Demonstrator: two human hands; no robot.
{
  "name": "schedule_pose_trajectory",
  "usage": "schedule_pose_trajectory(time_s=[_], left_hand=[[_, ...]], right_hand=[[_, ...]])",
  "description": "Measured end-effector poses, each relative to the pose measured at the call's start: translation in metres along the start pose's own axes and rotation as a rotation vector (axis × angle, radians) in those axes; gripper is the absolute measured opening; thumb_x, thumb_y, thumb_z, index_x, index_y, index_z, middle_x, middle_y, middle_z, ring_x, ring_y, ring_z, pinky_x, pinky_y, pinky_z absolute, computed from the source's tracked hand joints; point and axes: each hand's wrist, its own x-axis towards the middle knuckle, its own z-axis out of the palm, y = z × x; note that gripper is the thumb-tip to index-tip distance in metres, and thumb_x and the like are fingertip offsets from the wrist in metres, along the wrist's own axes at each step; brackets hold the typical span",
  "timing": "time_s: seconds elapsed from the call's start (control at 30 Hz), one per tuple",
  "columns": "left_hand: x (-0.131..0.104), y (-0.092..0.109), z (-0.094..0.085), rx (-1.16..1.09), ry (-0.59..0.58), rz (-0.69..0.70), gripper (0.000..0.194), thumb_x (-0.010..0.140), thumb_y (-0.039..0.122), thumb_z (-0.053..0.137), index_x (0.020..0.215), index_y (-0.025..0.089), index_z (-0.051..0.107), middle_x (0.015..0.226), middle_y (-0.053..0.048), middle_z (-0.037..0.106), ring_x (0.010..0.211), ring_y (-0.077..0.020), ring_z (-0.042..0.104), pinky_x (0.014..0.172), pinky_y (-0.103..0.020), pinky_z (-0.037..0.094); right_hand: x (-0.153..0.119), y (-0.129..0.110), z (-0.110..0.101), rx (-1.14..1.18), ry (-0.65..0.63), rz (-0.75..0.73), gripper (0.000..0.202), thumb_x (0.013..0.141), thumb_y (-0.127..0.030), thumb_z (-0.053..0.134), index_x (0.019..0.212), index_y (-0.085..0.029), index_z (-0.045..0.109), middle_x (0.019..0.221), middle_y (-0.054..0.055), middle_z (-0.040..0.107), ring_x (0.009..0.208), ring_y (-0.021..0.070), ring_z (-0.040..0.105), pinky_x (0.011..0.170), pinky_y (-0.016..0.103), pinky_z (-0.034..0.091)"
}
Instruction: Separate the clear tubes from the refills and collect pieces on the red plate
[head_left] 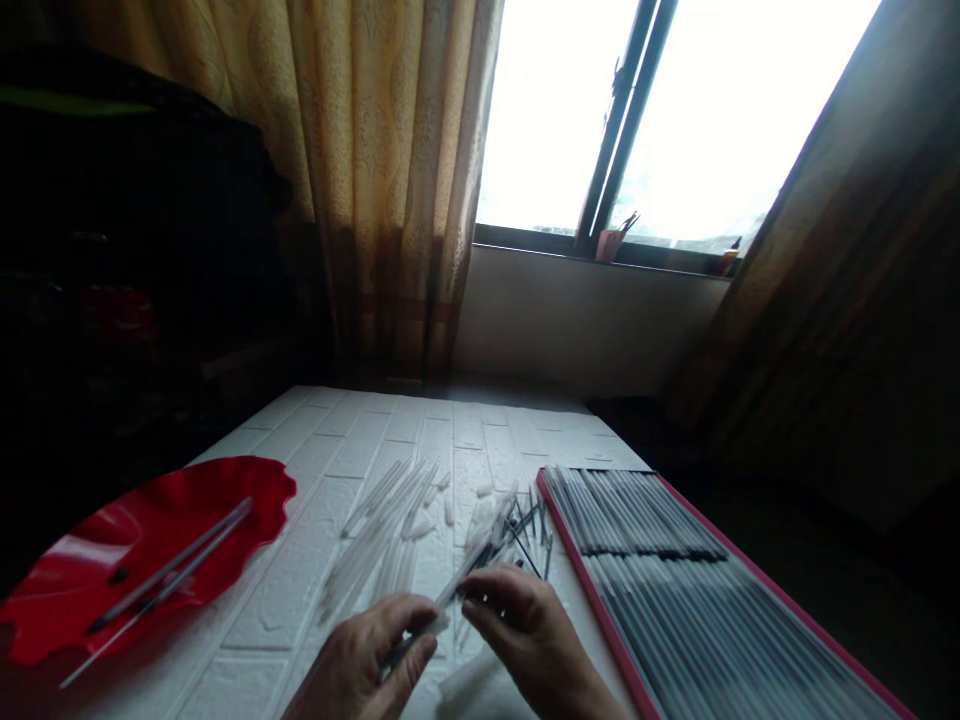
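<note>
Pinches 1 slender tube in the left hand, above the white table, between 1 red dish and 1 pink-edged tray. Curls the right hand beside it; cannot tell if gripping.

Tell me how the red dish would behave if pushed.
The red dish would probably keep its shape, since its wavy rim stands up unsupported. Its glossy, thin-looking wall suggests something light that may slide easily. The long sticks lying in it could shift or roll.
</note>
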Motion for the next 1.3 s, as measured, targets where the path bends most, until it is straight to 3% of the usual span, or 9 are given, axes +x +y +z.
schedule_pose_trajectory(time_s=[0.13, 0.37, 0.77, 1.0, 1.13, 1.3], left_hand=[[-0.001, 0.002, -0.002, -0.009, -0.036, -0.02, 0.014, 0.087, 0.022, 0.055, 0.099, 0.025, 0.06, 0.086, 0.003, 0.072, 0.076, -0.0107, 0.069, 0.07, -0.013, 0.051], [0.001, 0.006, -0.004, -0.026, -0.114, -0.057, 0.012, 0.088, 0.022, 0.053, 0.097, 0.023, 0.062, 0.085, 0.0, 0.072, 0.076, -0.0125, 0.068, 0.068, -0.016, 0.052], [0.001, 0.001, -0.001, -0.045, -0.056, 0.052, 0.014, 0.086, 0.017, 0.056, 0.097, 0.024, 0.063, 0.078, 0.001, 0.07, 0.069, -0.0112, 0.067, 0.063, -0.015, 0.05], [0.001, 0.003, -0.001, -0.027, -0.052, 0.031, 0.01, 0.084, 0.018, 0.059, 0.091, 0.023, 0.065, 0.076, 0.002, 0.071, 0.068, -0.0109, 0.068, 0.063, -0.014, 0.05], [0.001, 0.003, -0.002, -0.008, -0.123, -0.004, 0.01, 0.085, 0.019, 0.057, 0.091, 0.023, 0.065, 0.079, 0.001, 0.072, 0.071, -0.0125, 0.069, 0.064, -0.016, 0.051], [0.001, 0.003, -0.003, -0.005, -0.172, 0.029, 0.011, 0.086, 0.019, 0.056, 0.093, 0.023, 0.065, 0.081, 0.0, 0.072, 0.075, -0.0134, 0.069, 0.067, -0.017, 0.051]], right_hand=[[-0.002, -0.006, 0.003, 0.227, -0.067, 0.082, 0.017, 0.073, -0.023, 0.066, 0.087, -0.018, 0.074, 0.078, 0.005, 0.069, 0.07, 0.0155, 0.062, 0.063, 0.024, 0.048], [-0.005, -0.006, 0.009, 0.326, -0.079, 0.077, 0.013, 0.071, -0.026, 0.07, 0.08, -0.018, 0.074, 0.071, 0.004, 0.07, 0.068, 0.0153, 0.063, 0.063, 0.024, 0.049], [-0.002, -0.016, 0.001, 0.059, -0.113, -0.123, 0.014, 0.077, -0.03, 0.069, 0.084, -0.021, 0.078, 0.067, 0.004, 0.068, 0.058, 0.0119, 0.06, 0.054, 0.019, 0.045], [-0.005, -0.012, 0.002, -0.218, -0.083, -0.217, 0.018, 0.082, -0.033, 0.063, 0.084, -0.021, 0.077, 0.066, 0.004, 0.068, 0.055, 0.0119, 0.062, 0.053, 0.018, 0.043], [-0.008, -0.01, 0.004, -0.462, -0.058, -0.324, 0.043, 0.092, -0.043, 0.047, 0.066, -0.019, 0.071, 0.059, 0.003, 0.063, 0.05, 0.0109, 0.058, 0.049, 0.019, 0.037], [-0.009, -0.003, 0.008, -0.591, -0.071, -0.326, 0.056, 0.097, -0.04, 0.035, 0.051, -0.018, 0.058, 0.049, 0.001, 0.057, 0.045, 0.0091, 0.055, 0.047, 0.02, 0.03]])
